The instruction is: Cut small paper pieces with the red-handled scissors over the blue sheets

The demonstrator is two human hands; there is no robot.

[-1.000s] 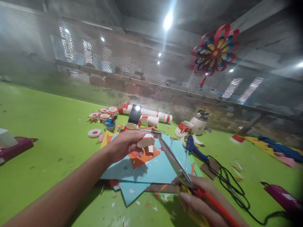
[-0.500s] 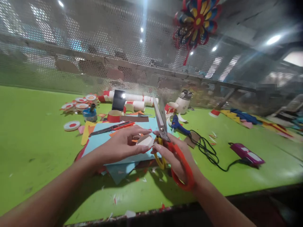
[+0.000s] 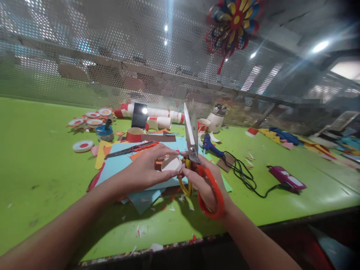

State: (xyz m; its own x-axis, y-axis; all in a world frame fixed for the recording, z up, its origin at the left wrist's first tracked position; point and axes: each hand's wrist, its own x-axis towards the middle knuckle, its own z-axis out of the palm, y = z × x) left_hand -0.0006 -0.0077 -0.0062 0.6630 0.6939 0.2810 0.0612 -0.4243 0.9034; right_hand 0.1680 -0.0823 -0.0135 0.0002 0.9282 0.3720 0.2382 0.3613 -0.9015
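Blue jar (image 3: 104, 133) (contents hidden) — our right hand (image 3: 204, 182) grips scissors (image 3: 192, 149), blades (image 3: 190, 129) lengthwise away; left hand (image 3: 146, 167) pinches white disc (image 3: 171, 164).

**Six discs (image 3: 83, 146) counted, one pair of scissors (image 3: 192, 149) held**

Of the discs, four are seen piled, one is set apart and one is held. At least two tubes (image 3: 164, 123) can be counted. On the bench (image 3: 50, 165), one each is found of glue gun (image 3: 215, 147), bottle (image 3: 104, 133), jug (image 3: 215, 123), black slab (image 3: 137, 115) and purple block (image 3: 284, 175). One paper flower (image 3: 237, 19) is hung above. The scraps (image 3: 156, 247) are too small to be counted.
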